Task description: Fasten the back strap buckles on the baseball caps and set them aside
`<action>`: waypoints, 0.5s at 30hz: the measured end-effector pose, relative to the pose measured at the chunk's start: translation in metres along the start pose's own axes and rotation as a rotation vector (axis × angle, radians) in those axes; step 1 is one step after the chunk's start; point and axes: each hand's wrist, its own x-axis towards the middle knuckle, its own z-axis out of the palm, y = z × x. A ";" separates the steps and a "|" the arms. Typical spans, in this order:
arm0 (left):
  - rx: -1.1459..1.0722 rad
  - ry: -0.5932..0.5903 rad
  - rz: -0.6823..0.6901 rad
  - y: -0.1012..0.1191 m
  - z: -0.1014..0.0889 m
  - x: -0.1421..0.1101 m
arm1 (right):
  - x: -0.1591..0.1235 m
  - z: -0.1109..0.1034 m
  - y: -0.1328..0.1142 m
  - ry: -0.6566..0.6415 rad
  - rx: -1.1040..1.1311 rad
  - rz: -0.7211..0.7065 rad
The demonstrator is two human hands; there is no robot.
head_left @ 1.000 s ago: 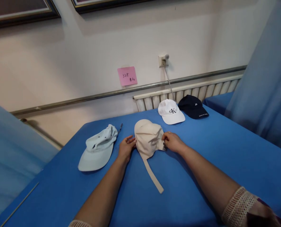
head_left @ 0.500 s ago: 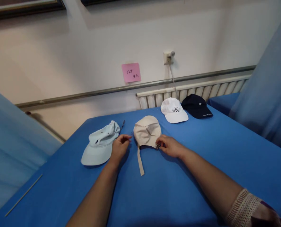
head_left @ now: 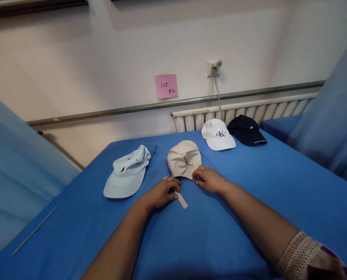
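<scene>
Pinched nearly closed, the grip of the right hand (head_left: pixel 210 179) has the near right edge of the beige cap (head_left: pixel 184 157), by its small buckle (head_left: pixel 195 177). Curled over the cap's loose strap (head_left: pixel 182 200), the left hand (head_left: pixel 161 192) has thumb and fingers slightly apart (whether they clasp it, I cannot tell). The beige cap lies mid-worktop (head_left: pixel 214 237), its strap pointing near. Left of it sits a pale blue cap (head_left: pixel 126 175); far right, a white cap (head_left: pixel 218 135) sits just beside a black cap (head_left: pixel 246 130).
</scene>
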 end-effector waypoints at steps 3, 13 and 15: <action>0.000 0.064 0.019 0.005 0.007 0.005 | 0.001 0.000 -0.002 0.007 0.006 0.019; -0.098 0.475 0.044 0.029 0.031 0.023 | -0.001 -0.003 -0.006 0.141 0.111 0.011; -0.039 0.608 0.008 0.028 0.031 0.023 | 0.000 -0.005 -0.008 0.189 0.101 0.008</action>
